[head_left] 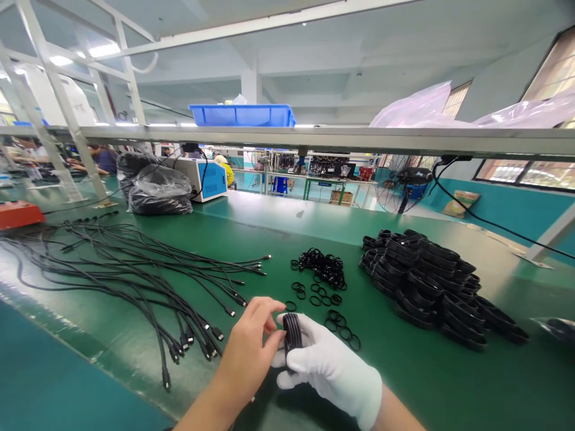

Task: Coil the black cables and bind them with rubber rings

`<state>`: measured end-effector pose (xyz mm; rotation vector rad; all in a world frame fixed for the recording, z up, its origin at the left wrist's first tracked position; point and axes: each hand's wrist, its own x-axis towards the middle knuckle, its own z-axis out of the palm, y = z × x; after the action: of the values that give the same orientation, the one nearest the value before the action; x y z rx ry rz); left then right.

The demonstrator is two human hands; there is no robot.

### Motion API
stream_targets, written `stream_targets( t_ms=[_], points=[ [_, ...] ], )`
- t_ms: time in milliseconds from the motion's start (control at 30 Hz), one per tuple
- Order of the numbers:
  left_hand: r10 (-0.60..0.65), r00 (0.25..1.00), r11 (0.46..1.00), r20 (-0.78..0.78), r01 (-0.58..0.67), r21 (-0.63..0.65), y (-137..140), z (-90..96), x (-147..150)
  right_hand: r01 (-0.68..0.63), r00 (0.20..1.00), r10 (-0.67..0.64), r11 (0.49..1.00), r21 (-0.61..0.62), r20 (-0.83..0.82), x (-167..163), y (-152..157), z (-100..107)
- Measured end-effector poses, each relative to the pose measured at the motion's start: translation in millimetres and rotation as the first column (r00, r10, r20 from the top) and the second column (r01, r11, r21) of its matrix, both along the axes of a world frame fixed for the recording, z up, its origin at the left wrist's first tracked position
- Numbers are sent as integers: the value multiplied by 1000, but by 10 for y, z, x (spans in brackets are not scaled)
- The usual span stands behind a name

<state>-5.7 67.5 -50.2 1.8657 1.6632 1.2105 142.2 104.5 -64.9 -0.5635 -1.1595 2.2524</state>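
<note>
A black cable wound into a small, tight coil (pixel 293 333) is gripped by my right hand (pixel 326 359), which wears a white glove. My bare left hand (pixel 254 341) is at the coil's left side, its thumb and curled fingers against it. The left index fingertip reaches toward a black rubber ring (pixel 291 306) just beyond the coil; whether they touch I cannot tell. Past my hands lie several loose black rings (pixel 320 292) and a heap of more rings (pixel 322 267). Uncoiled black cables (pixel 148 269) with metal-tipped plugs spread over the green table (pixel 269 233) to the left.
A large pile of coiled black cables (pixel 422 281) stands to the right. At the back left are a plastic-wrapped bundle (pixel 159 188) and a blue-and-white machine (pixel 213 179). A red box (pixel 20 214) sits at far left. Overhead, a shelf (pixel 332 136) carries a blue tray (pixel 242 115).
</note>
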Motion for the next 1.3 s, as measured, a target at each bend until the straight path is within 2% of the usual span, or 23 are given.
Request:
stream_targets(
  t_ms=[167, 333, 433, 567, 700, 933, 1033, 1167, 1233, 1300],
  points=[
    [-20, 985, 999, -172, 28, 43, -7, -66, 6, -50, 996, 47, 998, 33, 81, -47, 17, -46],
    [27, 967, 999, -252, -16, 45, -52, -85, 45, 30, 997, -38, 993, 112, 71, -79, 29, -85],
    [60, 979, 998, -195, -52, 43, -45, -117, 52, 3, 999, -8, 996, 91, 54, -71, 22, -101],
    [94, 995, 991, -16, -92, 96, 17, -220, 16, -55, 998, 55, 999, 2, 25, -58, 18, -162],
    [91, 993, 990, 79, -99, 101, 70, -266, -24, -50, 998, 49, 999, 13, 31, -61, 34, -205],
    [80, 996, 984, 43, -86, 153, 117, -194, -18, -50, 998, 50, 999, 8, -33, -79, 20, -126],
    [80, 996, 994, 49, -83, 72, 132, -164, -46, -32, 999, 32, 999, 13, 27, -77, 10, -85],
    [49, 991, 995, 121, -39, -87, 80, -116, -156, 58, 987, -60, 998, 18, 150, -59, 5, -51],
    [42, 992, 995, 121, -31, -97, 31, -98, -194, 94, 977, -98, 995, 30, 188, -65, 2, -47],
    [-5, 998, 999, 57, 8, -49, -6, -99, -189, 73, 977, -86, 995, 72, 193, -89, -2, -50]
  ],
)
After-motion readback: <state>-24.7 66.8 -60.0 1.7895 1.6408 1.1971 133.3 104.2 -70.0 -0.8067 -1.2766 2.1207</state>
